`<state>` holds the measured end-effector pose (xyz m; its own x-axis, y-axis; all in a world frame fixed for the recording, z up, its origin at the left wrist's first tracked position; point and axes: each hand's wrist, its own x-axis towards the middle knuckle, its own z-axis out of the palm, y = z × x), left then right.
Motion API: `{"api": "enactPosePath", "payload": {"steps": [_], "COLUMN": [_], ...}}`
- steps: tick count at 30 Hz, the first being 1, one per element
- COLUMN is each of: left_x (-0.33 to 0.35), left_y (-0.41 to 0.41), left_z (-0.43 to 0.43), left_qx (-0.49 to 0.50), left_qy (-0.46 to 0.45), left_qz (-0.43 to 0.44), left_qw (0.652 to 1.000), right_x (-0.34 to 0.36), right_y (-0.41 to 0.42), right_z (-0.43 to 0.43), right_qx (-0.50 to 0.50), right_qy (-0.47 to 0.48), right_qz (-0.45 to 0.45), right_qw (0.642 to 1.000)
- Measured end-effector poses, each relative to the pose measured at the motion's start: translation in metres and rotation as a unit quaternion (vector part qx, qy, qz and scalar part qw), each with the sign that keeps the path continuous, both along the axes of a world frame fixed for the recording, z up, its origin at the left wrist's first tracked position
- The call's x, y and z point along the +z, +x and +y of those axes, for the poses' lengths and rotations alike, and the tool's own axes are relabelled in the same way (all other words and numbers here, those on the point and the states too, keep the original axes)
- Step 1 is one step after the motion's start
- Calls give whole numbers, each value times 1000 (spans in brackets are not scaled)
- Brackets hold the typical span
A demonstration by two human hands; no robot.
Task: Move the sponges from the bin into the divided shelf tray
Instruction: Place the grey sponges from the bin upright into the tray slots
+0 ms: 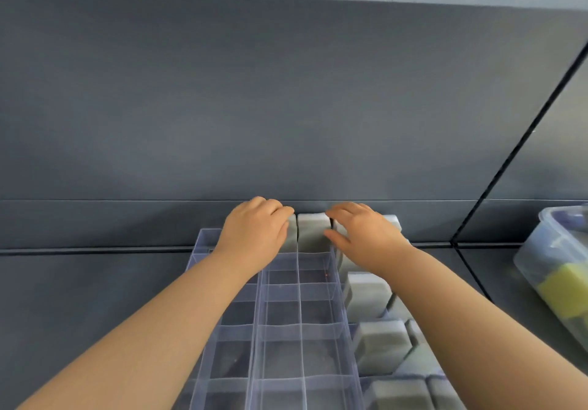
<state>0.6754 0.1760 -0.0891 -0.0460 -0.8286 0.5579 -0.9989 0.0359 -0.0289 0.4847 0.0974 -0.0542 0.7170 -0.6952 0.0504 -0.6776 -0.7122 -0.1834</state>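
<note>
Your left hand [254, 231] is at the far end of the clear divided tray [299, 330], close to the back edge of the shelf [95, 282]. Its grip is closed, fingers curled down over the top of the left sponge [291, 234], which is mostly hidden. Just beside it stands the middle sponge [313, 231], grey and upright in the far row. Your right hand [362, 234] lies over the next compartment, fingers bent over the top and thumb against the middle sponge's front right edge; I cannot tell whether that grip holds anything. More grey sponges [366, 295] fill the tray's right column. The bin [547, 241] sits at the shelf's right edge, holding a yellow sponge [566, 288].
</note>
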Motion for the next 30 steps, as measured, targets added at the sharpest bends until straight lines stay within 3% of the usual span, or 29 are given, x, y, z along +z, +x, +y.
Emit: {"api": "enactPosePath", "payload": {"steps": [4,14,23,30], "left_x": [16,13,13,-15], "left_y": [-26,-103,-118,-148], "left_z": [28,90,195,263], "left_qx": [38,89,78,26], "left_qy": [-13,60,82,127], "left_qz": [-19,-20,-21,20], "left_qw": [999,994,993,991], "right_x": [7,0,-4,-43], "right_y": [-34,-75,-99,-140], "right_z": [5,50,170,269], "right_qx": [3,34,-3,-45], "right_qy": [-5,38,15,97], "right_qz": [-47,-88,-103,-85], "right_qw": [999,995,995,991]}}
